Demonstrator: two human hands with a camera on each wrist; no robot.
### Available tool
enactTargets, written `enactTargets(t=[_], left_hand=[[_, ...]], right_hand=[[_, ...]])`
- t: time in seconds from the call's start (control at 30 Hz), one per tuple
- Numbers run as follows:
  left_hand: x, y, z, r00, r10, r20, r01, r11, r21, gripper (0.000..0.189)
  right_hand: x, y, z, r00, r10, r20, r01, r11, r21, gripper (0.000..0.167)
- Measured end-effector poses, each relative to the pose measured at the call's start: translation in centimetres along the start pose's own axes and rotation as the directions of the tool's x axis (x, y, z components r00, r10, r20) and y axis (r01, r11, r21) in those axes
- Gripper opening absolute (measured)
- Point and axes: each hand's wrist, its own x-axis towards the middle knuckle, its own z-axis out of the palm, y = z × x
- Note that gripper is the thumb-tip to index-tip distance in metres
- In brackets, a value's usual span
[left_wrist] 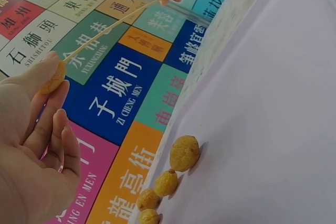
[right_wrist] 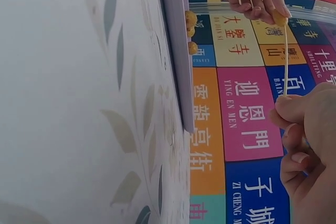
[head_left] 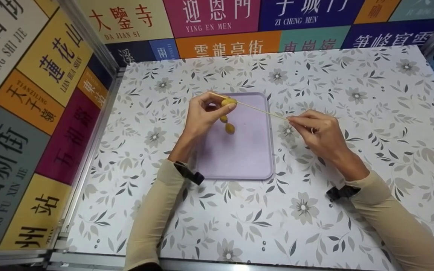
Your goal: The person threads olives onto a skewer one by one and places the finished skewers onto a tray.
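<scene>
My left hand [head_left: 204, 114] is raised over the far part of the lilac tray [head_left: 243, 158], pinching a small yellow-brown, fruit-like ball [left_wrist: 52, 80] between thumb and fingers. A thin pale wooden skewer [head_left: 260, 110] runs from that ball to my right hand [head_left: 320, 131], which pinches the skewer's other end to the right of the tray. How deep the skewer sits in the ball is hidden by the left fingers. Several similar balls [left_wrist: 184, 153] lie in a row on the tray, in the left wrist view; the left hand partly covers them in the head view.
A white tablecloth [head_left: 300, 233] with grey flowers and leaves lies under the tray. Panels with coloured place-name signs [head_left: 217, 47] stand along the back and left sides, with a metal frame [head_left: 62, 226] at the left edge.
</scene>
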Motion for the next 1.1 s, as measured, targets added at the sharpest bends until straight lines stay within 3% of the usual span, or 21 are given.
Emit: enactTargets(t=[0.2,0.63,1.1], left_hand=[[-0.1,0.0,0.1,1.000,-0.001,0.004,0.001,1.000,-0.020,0.025],[-0.3,-0.3,0.8,0.999,0.033,0.009,-0.032,0.997,-0.073,0.024],[-0.3,-0.2,1.1,0.997,0.073,0.006,-0.073,0.997,-0.005,0.022]], right_hand=[[0.2,-0.2,-0.1,0.999,-0.030,-0.016,0.030,1.000,0.000,0.021],[0.3,-0.7,-0.2,0.999,-0.002,-0.050,0.002,1.000,0.002,0.019],[0.3,-1.1,0.0,0.996,-0.047,-0.073,0.048,0.999,0.008,0.018]])
